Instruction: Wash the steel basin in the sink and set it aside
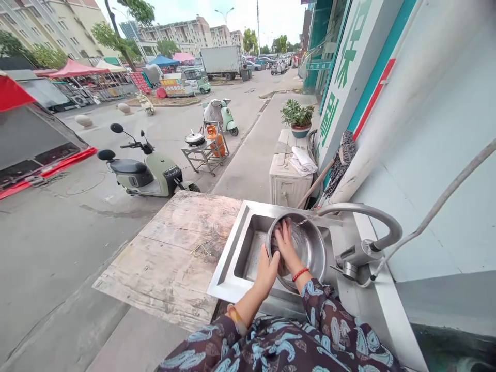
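Observation:
A round metal basin is held tilted over the steel sink. My left hand grips the basin's near-left rim. My right hand reaches inside, its fingers stretched along the inner left wall. Something dark lies under those fingers, too covered to make out. From the curved faucet a thin stream of water runs into the basin. A red bead bracelet circles my right wrist.
Left of the sink is a worn wooden board with a few thin stems on it. Beyond stand a white cabinet bearing folded cloth and a potted plant, a mop, and a green scooter. A wall rises at right.

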`<state>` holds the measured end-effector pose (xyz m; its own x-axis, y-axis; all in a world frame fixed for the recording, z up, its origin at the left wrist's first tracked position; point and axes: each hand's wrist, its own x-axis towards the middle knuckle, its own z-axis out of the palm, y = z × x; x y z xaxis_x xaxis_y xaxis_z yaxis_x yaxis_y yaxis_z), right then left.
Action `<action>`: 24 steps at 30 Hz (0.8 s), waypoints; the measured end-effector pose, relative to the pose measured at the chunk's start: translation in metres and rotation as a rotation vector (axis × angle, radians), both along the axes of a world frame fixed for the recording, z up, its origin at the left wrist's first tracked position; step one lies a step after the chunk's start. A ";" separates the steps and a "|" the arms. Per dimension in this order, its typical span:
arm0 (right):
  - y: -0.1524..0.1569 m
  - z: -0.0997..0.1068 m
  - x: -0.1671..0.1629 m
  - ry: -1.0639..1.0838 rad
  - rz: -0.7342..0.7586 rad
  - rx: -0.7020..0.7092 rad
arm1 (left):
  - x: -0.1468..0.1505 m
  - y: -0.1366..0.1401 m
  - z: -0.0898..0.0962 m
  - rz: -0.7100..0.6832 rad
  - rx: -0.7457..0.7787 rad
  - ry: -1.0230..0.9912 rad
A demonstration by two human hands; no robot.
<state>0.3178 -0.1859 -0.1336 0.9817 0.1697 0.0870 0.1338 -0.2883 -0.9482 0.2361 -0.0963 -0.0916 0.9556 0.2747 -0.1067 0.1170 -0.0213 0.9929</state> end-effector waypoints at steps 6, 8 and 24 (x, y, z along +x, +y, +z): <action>-0.028 0.015 -0.028 -0.240 0.563 -0.087 | 0.000 0.026 0.018 0.115 0.162 -0.034; -0.057 0.010 -0.025 -0.233 0.649 -0.218 | -0.006 0.032 0.022 0.141 0.181 0.010; -0.026 0.051 -0.023 -0.237 0.735 -0.107 | -0.006 0.029 0.026 0.159 0.218 -0.049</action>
